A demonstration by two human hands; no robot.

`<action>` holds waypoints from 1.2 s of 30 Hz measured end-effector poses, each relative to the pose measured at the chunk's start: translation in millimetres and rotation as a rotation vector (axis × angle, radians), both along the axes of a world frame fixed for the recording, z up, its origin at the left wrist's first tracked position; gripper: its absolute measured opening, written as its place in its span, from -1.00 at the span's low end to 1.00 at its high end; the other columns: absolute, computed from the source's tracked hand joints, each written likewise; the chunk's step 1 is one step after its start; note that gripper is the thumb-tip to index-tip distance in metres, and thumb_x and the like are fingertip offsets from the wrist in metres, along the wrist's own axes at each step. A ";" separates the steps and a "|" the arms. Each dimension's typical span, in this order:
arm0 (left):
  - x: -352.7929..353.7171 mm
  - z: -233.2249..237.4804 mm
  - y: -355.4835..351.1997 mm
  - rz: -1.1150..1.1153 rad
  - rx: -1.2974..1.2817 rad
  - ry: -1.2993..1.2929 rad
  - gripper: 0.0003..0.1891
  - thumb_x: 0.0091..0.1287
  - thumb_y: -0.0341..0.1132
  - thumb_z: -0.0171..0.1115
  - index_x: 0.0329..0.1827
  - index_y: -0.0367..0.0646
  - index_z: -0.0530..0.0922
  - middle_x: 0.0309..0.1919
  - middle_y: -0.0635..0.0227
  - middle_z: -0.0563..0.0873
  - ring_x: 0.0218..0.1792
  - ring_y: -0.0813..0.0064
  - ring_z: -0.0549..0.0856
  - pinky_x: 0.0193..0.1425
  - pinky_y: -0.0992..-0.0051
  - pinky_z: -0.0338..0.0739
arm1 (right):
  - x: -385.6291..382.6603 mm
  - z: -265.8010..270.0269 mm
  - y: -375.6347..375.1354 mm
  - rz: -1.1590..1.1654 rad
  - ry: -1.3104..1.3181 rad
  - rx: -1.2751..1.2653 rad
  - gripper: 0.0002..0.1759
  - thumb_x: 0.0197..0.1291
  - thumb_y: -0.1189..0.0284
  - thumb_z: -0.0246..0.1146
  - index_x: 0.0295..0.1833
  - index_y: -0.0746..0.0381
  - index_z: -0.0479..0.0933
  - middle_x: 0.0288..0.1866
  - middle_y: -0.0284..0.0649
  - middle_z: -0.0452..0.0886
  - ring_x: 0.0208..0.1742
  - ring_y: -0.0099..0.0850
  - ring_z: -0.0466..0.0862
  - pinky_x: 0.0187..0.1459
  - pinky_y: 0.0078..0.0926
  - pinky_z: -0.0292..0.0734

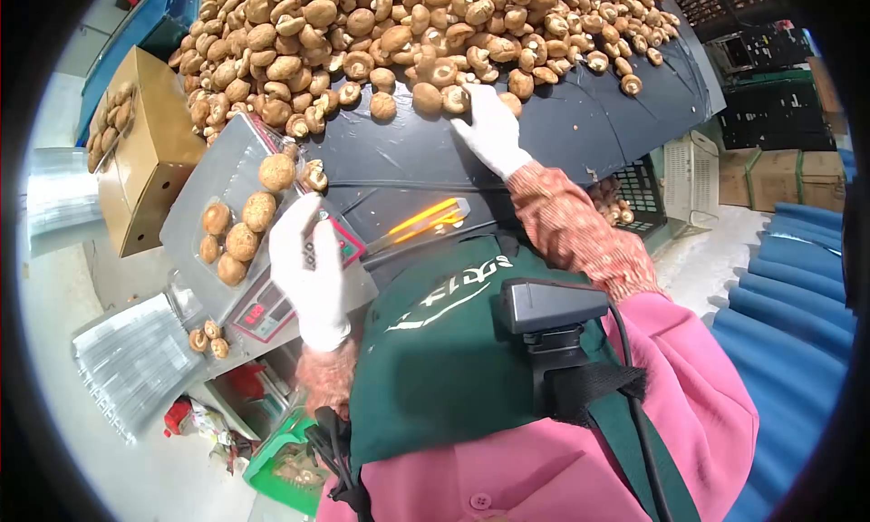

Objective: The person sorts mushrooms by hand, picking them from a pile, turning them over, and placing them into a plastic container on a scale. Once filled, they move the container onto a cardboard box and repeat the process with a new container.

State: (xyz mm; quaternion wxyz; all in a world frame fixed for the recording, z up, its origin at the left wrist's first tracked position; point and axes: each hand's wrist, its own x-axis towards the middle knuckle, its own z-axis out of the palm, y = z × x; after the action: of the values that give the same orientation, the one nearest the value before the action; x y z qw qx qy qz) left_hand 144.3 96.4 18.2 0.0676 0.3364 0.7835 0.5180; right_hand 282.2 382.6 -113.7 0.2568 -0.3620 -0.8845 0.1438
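My gloved right hand reaches to the near edge of a big heap of brown shiitake mushrooms. Its thumb and fingers close around one shiitake mushroom. Over the right side of a digital scale hovers my gloved left hand, fingers apart and nothing between them. Just beyond its fingertips lies a mushroom, stem showing. On the scale's platform, several mushrooms sit in a clear plastic tray. The scale's red display is lit, and my left hand partly covers its panel.
A yellow utility knife lies on the dark table by my apron. Three small mushrooms rest near a stack of clear trays. A cardboard box with mushrooms stands left; a dark crate stands right, below the table.
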 end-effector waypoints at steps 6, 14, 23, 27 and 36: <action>26.5 -7.7 15.7 -0.135 -0.017 0.018 -0.69 0.36 -0.60 0.24 0.15 -0.29 0.64 0.05 0.27 0.73 0.10 0.45 0.67 0.27 0.47 0.50 | -5.2 14.8 1.7 -0.019 0.196 -0.562 -0.45 0.25 0.23 0.41 0.26 0.28 0.50 -0.05 -0.18 0.67 -0.17 -0.39 0.70 -0.14 -0.41 0.63; 28.3 -19.6 47.9 -0.163 -0.063 -0.189 -0.62 0.32 -0.48 0.36 0.21 -0.26 0.62 0.06 0.24 0.72 0.13 0.41 0.67 0.31 0.43 0.49 | 22.0 68.6 -14.2 0.280 0.697 -1.711 -0.53 0.49 0.17 0.21 0.27 0.31 0.50 0.03 -0.19 0.66 -0.16 -0.49 0.63 -0.17 -0.54 0.56; 15.7 -14.4 66.7 -0.185 0.056 0.192 -0.43 0.15 -0.39 0.51 0.25 -0.21 0.55 0.13 0.06 0.64 0.15 0.10 0.66 0.27 0.26 0.56 | 2.3 99.4 -52.7 0.509 0.359 -1.512 -0.49 0.51 0.21 0.17 0.34 0.38 0.48 -0.01 -0.15 0.70 -0.15 -0.53 0.69 -0.07 -0.54 0.60; -40.8 5.9 35.6 0.143 0.041 0.236 -0.47 0.16 -0.42 0.51 0.22 -0.26 0.58 0.03 0.19 0.70 0.05 0.35 0.68 0.15 0.38 0.59 | 8.7 96.2 -36.9 0.433 0.419 -1.421 -0.43 0.55 0.16 0.11 0.41 0.39 0.40 0.09 -0.06 0.69 -0.10 -0.47 0.72 0.03 -0.49 0.60; -163.4 -53.8 -43.0 0.312 -0.479 0.394 -0.49 0.23 0.00 0.42 0.19 -0.05 0.68 0.10 0.26 0.78 0.19 0.20 0.68 0.44 -0.09 0.15 | 78.9 71.3 51.0 -0.161 0.705 -0.817 -0.63 0.47 0.35 0.22 0.25 0.35 0.56 -0.06 -0.27 0.71 -0.16 -0.56 0.69 -0.08 -0.57 0.58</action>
State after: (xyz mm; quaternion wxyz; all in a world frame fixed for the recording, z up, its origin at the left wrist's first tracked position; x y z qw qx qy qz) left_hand -19.2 53.5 -35.6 -0.0879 0.2809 0.9227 0.2488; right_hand 361.1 433.6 -42.4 0.3864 -0.4289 -0.5865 0.5681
